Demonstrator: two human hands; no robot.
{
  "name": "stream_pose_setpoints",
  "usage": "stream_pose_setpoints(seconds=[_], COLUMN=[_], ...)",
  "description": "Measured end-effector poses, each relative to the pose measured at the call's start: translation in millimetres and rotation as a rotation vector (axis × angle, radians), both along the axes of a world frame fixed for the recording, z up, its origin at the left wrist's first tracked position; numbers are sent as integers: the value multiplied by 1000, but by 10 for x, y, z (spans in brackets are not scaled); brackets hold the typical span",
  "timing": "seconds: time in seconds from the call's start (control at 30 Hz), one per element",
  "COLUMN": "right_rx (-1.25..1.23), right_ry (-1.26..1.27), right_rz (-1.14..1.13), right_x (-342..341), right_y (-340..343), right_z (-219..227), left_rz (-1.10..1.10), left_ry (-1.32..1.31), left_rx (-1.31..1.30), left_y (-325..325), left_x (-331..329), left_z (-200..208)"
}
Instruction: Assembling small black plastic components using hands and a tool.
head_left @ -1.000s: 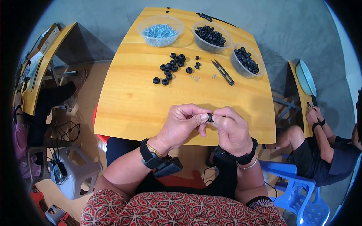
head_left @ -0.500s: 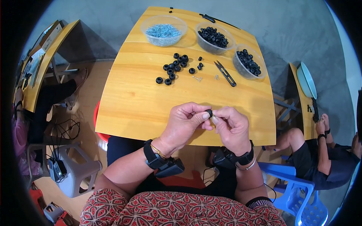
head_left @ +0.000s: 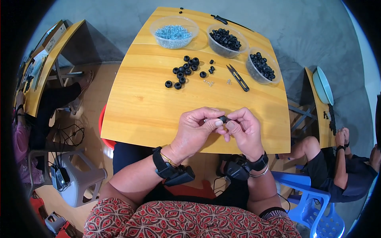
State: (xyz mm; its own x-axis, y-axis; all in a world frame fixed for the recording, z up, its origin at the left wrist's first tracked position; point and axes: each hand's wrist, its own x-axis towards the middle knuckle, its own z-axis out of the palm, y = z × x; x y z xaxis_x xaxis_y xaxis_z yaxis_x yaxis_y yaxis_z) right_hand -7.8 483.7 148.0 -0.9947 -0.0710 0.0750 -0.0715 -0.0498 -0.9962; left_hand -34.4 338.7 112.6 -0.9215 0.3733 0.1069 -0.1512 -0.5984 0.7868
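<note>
Near the table's front edge, a small round black part (head_left: pixel 222 118) sits between both sets of fingertips. My left hand (head_left: pixel 197 126) is closed on it, thumb in front and forefinger behind. From the other side, my right hand (head_left: pixel 247 130) pinches at its right end; whether something tiny is in that pinch is hidden. Farther off lie several black round beads with holes (head_left: pixel 181 75) in a loose cluster. Right of them are smaller black pieces (head_left: pixel 211 70), tiny clear bits (head_left: pixel 208 83) and black-handled thread snips (head_left: pixel 238 78).
At the back stand a clear tub of bluish small pieces (head_left: pixel 173 33) and two tubs of black parts (head_left: pixel 226 40) (head_left: pixel 260 67). A black-handled tool (head_left: pixel 220 19) lies behind them. Other people sit at side tables, left and right; a blue chair (head_left: pixel 305 198) stands at right.
The black part has turned slightly and moved a little right, showing more of its side. My right thumb and fingers have shifted on its right end.
</note>
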Motion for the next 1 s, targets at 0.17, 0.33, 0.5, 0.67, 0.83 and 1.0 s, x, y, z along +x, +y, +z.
stream_pose_setpoints(seconds=[0.17,0.33,0.5,0.67,0.83,1.0], right_rx=[139,282,391,347,302,111], right_ry=[-70,-18,97,115,104,-40], right_rz=[39,47,44,79,78,92], right_x=[29,37,45,17,1,27], right_y=[90,92,123,138,130,156], right_z=[3,49,49,4,-42,-48], left_rz=[-18,-26,-45,-91,-105,-179], left_ry=[45,58,54,-10,-51,-17], left_rx=[6,-56,-58,-56,-55,-69], left_y=[3,-10,-5,-15,-19,-31], left_x=[-6,-8,-3,-13,-23,-60], left_z=[11,11,17,60,62,70])
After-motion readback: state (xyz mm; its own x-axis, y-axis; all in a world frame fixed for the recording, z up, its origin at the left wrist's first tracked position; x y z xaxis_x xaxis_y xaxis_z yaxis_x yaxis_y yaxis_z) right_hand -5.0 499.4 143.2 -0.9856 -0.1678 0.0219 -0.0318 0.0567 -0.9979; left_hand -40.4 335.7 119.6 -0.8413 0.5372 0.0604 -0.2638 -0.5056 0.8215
